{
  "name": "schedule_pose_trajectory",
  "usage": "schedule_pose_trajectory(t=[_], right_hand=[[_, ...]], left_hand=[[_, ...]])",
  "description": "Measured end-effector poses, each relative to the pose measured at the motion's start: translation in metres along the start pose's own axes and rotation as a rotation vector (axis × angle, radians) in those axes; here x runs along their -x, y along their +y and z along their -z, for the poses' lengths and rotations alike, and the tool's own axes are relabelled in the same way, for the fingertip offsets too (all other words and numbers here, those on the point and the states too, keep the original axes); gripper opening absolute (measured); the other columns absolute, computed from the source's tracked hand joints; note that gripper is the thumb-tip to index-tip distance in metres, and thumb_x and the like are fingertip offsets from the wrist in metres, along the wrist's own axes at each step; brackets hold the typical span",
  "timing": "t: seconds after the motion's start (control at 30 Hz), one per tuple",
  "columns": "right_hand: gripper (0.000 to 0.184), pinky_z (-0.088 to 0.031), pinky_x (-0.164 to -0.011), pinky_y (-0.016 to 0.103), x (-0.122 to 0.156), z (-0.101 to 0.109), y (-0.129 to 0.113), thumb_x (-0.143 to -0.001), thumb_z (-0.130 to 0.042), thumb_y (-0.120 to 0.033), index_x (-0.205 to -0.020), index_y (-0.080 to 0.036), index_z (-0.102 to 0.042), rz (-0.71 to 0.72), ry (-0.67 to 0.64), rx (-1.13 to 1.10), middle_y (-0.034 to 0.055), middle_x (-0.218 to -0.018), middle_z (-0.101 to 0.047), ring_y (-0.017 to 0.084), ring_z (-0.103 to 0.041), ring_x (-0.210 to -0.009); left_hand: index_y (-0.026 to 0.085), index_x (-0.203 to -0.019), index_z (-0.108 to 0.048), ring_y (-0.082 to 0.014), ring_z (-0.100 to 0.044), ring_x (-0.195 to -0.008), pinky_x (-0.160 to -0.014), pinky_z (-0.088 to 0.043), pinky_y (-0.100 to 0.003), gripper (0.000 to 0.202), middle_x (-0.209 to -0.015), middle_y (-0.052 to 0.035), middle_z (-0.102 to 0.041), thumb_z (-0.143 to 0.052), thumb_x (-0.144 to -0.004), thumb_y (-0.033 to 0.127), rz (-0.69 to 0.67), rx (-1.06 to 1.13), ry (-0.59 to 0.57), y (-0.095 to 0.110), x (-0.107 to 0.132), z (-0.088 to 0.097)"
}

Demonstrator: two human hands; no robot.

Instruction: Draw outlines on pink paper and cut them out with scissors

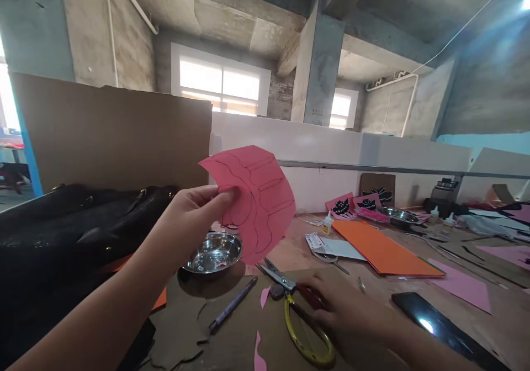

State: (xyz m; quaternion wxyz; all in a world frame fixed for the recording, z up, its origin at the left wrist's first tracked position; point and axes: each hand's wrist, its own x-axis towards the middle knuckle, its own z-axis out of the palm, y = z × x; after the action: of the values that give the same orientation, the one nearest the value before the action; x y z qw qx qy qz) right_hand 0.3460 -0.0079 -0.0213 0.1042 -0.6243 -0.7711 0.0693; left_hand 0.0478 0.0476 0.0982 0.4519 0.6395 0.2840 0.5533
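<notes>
My left hand (pixel 199 208) pinches a pink paper piece (pixel 265 205) by its left edge, thumb in front, and holds it up above the table. Curved and straight pen lines are drawn on the paper, and its outline is cut. Below it, my right hand (pixel 335 305) is closed round the red handle of a pair of scissors (pixel 285 284); the yellow handle loop hangs free. The blades point away to the left, slightly apart, under the paper's lower edge. A purple pen (pixel 233 305) and a pink paper scrap (pixel 265 297) lie beside the scissors.
A metal bowl (pixel 215 252) stands behind my left wrist. A black bag (pixel 74 249) fills the left side, before a cardboard panel (pixel 116 131). To the right lie orange sheets (pixel 381 244), a glue bottle (pixel 327 223) and a phone (pixel 439 327). Cut cardboard (pixel 178 321) lies in front.
</notes>
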Motion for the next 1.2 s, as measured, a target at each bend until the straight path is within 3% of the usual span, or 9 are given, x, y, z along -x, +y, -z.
schedule_pose_trajectory(t=[0.2,0.37,0.53,0.67,0.83,0.9,1.0,1.1,1.2], right_hand=[[0.04,-0.038,-0.079,0.03,-0.013,-0.007,-0.005,-0.08,-0.065,-0.033,-0.12,-0.03,-0.069,0.028,0.018,0.07,0.006,-0.104,-0.072,0.025,-0.061,-0.096],[0.068,-0.035,-0.074,0.028,-0.011,-0.006,-0.007,-0.059,-0.081,-0.044,-0.124,-0.037,-0.064,0.037,-0.005,0.076,0.0024,-0.11,-0.069,0.027,-0.059,-0.099],[0.028,-0.033,-0.068,0.028,-0.016,-0.017,0.001,-0.066,-0.067,-0.024,-0.094,-0.026,-0.07,-0.031,0.052,0.07,0.0031,-0.089,-0.07,0.023,-0.061,-0.084],[0.023,-0.039,-0.066,0.031,-0.014,-0.018,0.011,-0.072,-0.063,-0.025,-0.093,-0.026,-0.07,-0.059,0.108,0.015,0.0071,-0.09,-0.071,0.024,-0.063,-0.083],[0.038,-0.049,-0.069,0.035,-0.008,-0.003,0.013,-0.075,-0.069,-0.033,-0.113,-0.029,-0.065,-0.095,0.237,-0.437,0.0085,-0.098,-0.069,0.029,-0.066,-0.091],[0.04,-0.045,-0.056,0.029,-0.011,0.003,0.006,-0.077,-0.072,-0.037,-0.114,-0.031,-0.058,-0.117,0.274,-0.721,0.003,-0.082,-0.064,0.021,-0.064,-0.069],[0.036,-0.026,-0.037,0.02,-0.02,0.016,-0.012,-0.087,-0.06,-0.058,-0.108,-0.031,-0.048,0.008,0.343,-1.17,-0.0079,-0.059,-0.043,0.009,-0.033,-0.037],[0.062,-0.039,-0.038,0.026,-0.026,0.042,-0.037,-0.076,-0.051,-0.083,-0.107,-0.03,-0.042,0.147,0.362,-1.239,-0.0073,-0.058,-0.047,0.011,-0.039,-0.039],[0.063,-0.044,-0.043,0.026,-0.026,0.068,-0.067,-0.077,-0.061,-0.076,-0.114,-0.03,-0.04,0.291,0.426,-1.261,-0.0066,-0.067,-0.051,0.012,-0.049,-0.046]], left_hand=[[0.021,-0.067,-0.074,-0.0136,-0.058,-0.056,-0.048,-0.044,-0.023,0.031,-0.066,-0.0008,-0.07,-0.079,-0.072,0.051,-0.078,-0.091,0.076,0.006,0.007,-0.003],[0.022,-0.073,-0.073,-0.0135,-0.06,-0.059,-0.055,-0.048,-0.024,0.023,-0.07,0.0007,-0.07,-0.079,-0.074,0.044,-0.129,-0.123,0.106,0.013,0.015,-0.007],[0.022,-0.083,-0.073,-0.0162,-0.063,-0.062,-0.052,-0.049,-0.025,0.026,-0.075,-0.0015,-0.071,-0.079,-0.073,0.045,-0.109,-0.095,0.07,0.011,0.013,-0.008],[0.021,-0.089,-0.07,-0.0193,-0.066,-0.068,-0.061,-0.056,-0.031,0.034,-0.078,-0.0027,-0.071,-0.078,-0.073,0.049,-0.062,0.017,-0.013,0.007,0.011,-0.008],[0.021,-0.086,-0.069,-0.0162,-0.062,-0.068,-0.06,-0.053,-0.028,0.034,-0.079,-0.0014,-0.068,-0.08,-0.071,0.049,-0.036,0.086,-0.056,0.002,0.01,-0.009],[0.02,-0.084,-0.069,-0.0151,-0.06,-0.067,-0.059,-0.05,-0.026,0.033,-0.079,-0.001,-0.067,-0.08,-0.072,0.049,-0.013,0.066,-0.071,0.0,0.01,-0.01],[0.019,-0.081,-0.067,-0.0136,-0.056,-0.065,-0.06,-0.045,-0.025,0.032,-0.077,-0.0004,-0.065,-0.075,-0.078,0.05,-0.001,-0.004,-0.091,-0.001,0.01,-0.013],[0.019,-0.07,-0.062,-0.011,-0.05,-0.06,-0.058,-0.039,-0.023,0.033,-0.067,0.0035,-0.056,-0.075,-0.079,0.048,-0.036,-0.052,-0.065,-0.003,0.011,-0.017],[0.019,-0.063,-0.056,-0.0098,-0.045,-0.055,-0.055,-0.036,-0.023,0.036,-0.06,0.0063,-0.05,-0.078,-0.075,0.046,-0.054,-0.032,0.006,-0.005,0.012,-0.02]])
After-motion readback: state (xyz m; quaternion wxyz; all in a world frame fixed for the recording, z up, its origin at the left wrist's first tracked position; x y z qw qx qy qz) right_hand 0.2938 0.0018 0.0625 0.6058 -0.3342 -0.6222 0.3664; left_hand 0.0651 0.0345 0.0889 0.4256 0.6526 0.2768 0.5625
